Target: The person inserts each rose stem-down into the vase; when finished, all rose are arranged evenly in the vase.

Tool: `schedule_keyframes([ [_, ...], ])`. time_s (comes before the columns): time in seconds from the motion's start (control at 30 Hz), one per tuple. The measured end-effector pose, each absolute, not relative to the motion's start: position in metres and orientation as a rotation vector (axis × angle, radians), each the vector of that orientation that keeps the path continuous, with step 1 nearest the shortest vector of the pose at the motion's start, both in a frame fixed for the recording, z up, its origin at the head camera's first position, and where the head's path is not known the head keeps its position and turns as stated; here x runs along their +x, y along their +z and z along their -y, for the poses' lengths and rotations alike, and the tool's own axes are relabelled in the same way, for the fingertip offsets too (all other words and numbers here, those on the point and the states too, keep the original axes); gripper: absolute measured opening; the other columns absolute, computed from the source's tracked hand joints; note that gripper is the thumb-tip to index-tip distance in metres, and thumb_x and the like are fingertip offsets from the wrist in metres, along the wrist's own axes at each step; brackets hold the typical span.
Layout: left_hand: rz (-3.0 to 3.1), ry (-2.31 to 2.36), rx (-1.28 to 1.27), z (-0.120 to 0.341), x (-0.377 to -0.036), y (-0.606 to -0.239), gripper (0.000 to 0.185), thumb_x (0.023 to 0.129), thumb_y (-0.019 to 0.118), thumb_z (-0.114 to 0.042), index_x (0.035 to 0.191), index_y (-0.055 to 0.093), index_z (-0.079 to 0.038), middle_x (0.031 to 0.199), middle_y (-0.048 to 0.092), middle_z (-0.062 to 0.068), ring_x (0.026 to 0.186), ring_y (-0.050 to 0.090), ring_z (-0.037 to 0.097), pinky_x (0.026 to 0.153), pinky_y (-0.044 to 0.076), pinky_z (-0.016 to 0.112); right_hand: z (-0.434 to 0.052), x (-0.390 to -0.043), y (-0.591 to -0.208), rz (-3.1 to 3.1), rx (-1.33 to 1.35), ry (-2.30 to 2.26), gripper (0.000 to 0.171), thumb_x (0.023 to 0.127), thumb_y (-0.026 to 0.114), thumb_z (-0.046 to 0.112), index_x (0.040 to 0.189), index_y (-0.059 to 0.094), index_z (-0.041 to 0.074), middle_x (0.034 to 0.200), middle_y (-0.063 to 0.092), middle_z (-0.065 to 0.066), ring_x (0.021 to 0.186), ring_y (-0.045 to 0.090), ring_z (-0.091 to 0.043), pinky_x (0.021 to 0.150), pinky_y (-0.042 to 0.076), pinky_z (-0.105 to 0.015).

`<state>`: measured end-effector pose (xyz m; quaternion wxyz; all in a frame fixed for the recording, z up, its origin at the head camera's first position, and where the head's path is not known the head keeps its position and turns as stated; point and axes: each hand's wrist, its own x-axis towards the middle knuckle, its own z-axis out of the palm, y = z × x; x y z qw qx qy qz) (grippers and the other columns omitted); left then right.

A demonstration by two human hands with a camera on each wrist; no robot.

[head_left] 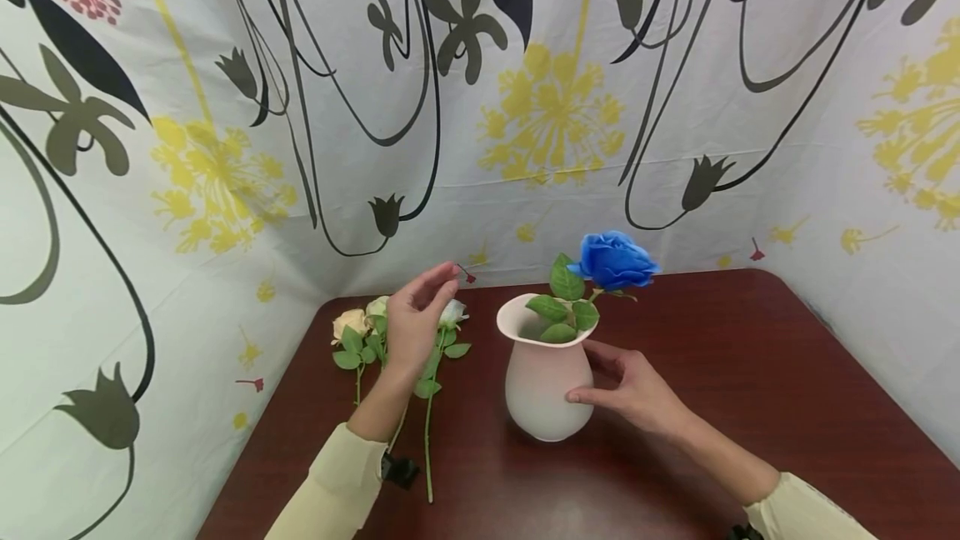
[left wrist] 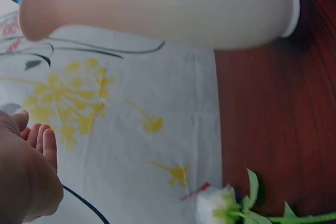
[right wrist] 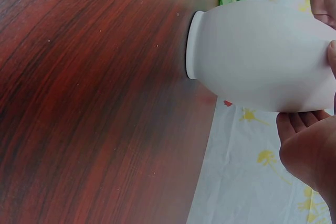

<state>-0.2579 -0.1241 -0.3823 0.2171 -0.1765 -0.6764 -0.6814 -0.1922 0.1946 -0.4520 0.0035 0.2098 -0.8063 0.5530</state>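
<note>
A pale pinkish-white vase (head_left: 550, 390) with a wavy rim stands upright on the table. One blue rose (head_left: 615, 260) leans to the right out of its mouth, its green leaves at the rim. My right hand (head_left: 637, 390) holds the vase's right side, thumb at the front and fingers behind, as the right wrist view also shows. Raised to the left of the vase, my left hand (head_left: 415, 325) has nothing in it, its fingers loosely bent. Beneath and beside it lie a peach rose (head_left: 350, 325) and a white rose (head_left: 452, 313), partly covered by the hand and forearm.
The dark red-brown table (head_left: 720, 373) runs back to a white cloth (head_left: 465, 140) printed with flowers, which hangs behind and at both sides. Another pale rose (head_left: 378, 307) lies between the peach and white ones, with long green stems pointing toward the front.
</note>
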Motion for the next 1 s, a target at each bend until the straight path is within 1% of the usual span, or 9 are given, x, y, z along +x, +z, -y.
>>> schedule_keyframes([
  [0.07,1.865,-1.888,-0.463,0.129,-0.261,-0.387,0.031,0.100,0.077,-0.010,0.129,0.075,-0.001,0.123,0.077,0.010,0.114,0.073,0.029,0.099,0.058,0.032,-0.195,-0.192,-0.452,2.532,0.659,1.734,0.076,0.089,0.089,0.025,0.153,0.054,0.003,0.147,0.063,-0.016,0.131,0.063,-0.041,0.101,0.055,-0.056],
  [0.17,1.865,-1.867,-0.416,0.135,-0.264,-0.392,0.031,0.099,0.078,-0.013,0.129,0.076,-0.003,0.123,0.077,0.009,0.111,0.074,0.020,0.098,0.058,0.031,-0.195,-0.192,-0.452,2.533,0.659,1.739,0.076,0.089,0.089,0.025,0.153,0.054,0.003,0.147,0.063,-0.016,0.131,0.063,-0.040,0.100,0.057,-0.053],
  [0.27,1.867,-1.856,-0.375,0.141,-0.267,-0.398,0.031,0.099,0.078,-0.013,0.129,0.076,-0.005,0.124,0.077,0.009,0.109,0.074,0.019,0.097,0.058,0.030,-0.194,-0.192,-0.451,2.534,0.660,1.734,0.076,0.089,0.089,0.025,0.153,0.054,0.003,0.147,0.063,-0.017,0.131,0.063,-0.040,0.099,0.057,-0.053],
  [0.37,1.880,-1.847,-0.320,0.147,-0.271,-0.405,0.031,0.099,0.078,-0.014,0.129,0.076,-0.008,0.125,0.076,0.009,0.110,0.073,0.018,0.096,0.058,0.026,-0.194,-0.192,-0.451,2.537,0.655,1.734,0.077,0.089,0.089,0.025,0.153,0.054,0.003,0.147,0.063,-0.017,0.131,0.063,-0.041,0.099,0.056,-0.055],
  [0.5,1.898,-1.834,-0.229,0.155,-0.277,-0.418,0.033,0.100,0.078,-0.016,0.132,0.075,-0.006,0.126,0.076,0.008,0.113,0.073,0.021,0.097,0.056,0.023,-0.194,-0.192,-0.452,2.541,0.650,1.739,0.077,0.089,0.089,0.026,0.153,0.054,0.003,0.147,0.063,-0.018,0.131,0.063,-0.042,0.099,0.055,-0.059],
  [0.67,1.898,-1.847,-0.185,0.164,-0.282,-0.431,0.034,0.100,0.077,-0.013,0.133,0.073,-0.003,0.126,0.076,0.010,0.118,0.071,0.032,0.099,0.056,0.025,-0.194,-0.192,-0.452,2.539,0.651,1.746,0.077,0.089,0.089,0.026,0.153,0.054,0.003,0.147,0.063,-0.018,0.131,0.062,-0.044,0.100,0.054,-0.061],
  [0.87,1.965,-1.851,-0.108,0.173,-0.284,-0.450,0.032,0.101,0.075,-0.012,0.133,0.073,-0.008,0.126,0.076,0.009,0.120,0.070,0.026,0.096,0.056,0.021,-0.194,-0.192,-0.452,2.536,0.643,1.750,0.077,0.089,0.089,0.026,0.153,0.054,0.002,0.146,0.063,-0.018,0.131,0.062,-0.045,0.101,0.053,-0.063],
  [1.0,2.030,-1.822,-0.045,0.177,-0.286,-0.463,0.031,0.101,0.076,-0.011,0.132,0.074,-0.007,0.126,0.076,0.011,0.120,0.071,0.026,0.094,0.056,0.018,-0.194,-0.192,-0.452,2.543,0.644,1.738,0.076,0.090,0.089,0.026,0.153,0.054,0.001,0.146,0.063,-0.018,0.131,0.062,-0.044,0.101,0.053,-0.062],
])
